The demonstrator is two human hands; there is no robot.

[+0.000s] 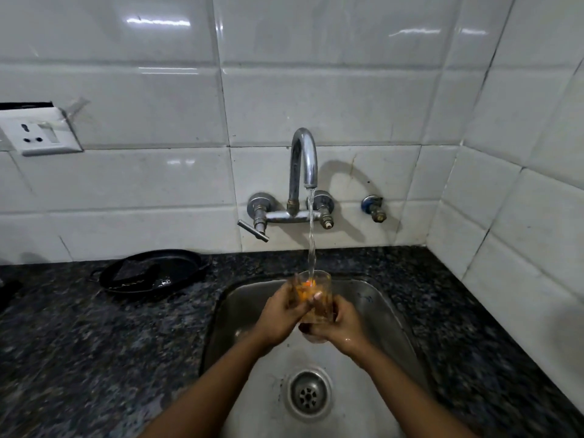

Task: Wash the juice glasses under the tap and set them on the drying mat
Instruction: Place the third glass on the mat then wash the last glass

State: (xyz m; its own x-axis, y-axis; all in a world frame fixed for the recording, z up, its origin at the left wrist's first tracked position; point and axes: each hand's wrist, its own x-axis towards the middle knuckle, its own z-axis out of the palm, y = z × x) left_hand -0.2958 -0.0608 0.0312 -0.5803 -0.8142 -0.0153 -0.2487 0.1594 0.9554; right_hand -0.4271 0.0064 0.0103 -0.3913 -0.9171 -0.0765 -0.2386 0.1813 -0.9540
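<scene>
Glass [317, 298] gripped between left hand [281, 314] and right hand [339, 324].

Both bare forearms reach forward, converging. Left hand [279, 314] and right hand [339, 324] are cupped close together, fingers curled, wet.

- No readable text, labels, brands or numbers anywhere.
- Socket [42, 134]: plain white, no markings legible.
- Tap [303, 162]: bare metal, no brand visible.
- Glass [317, 298]: no print to make out; blurred.
- Tiles [158, 99]: blank.
</scene>
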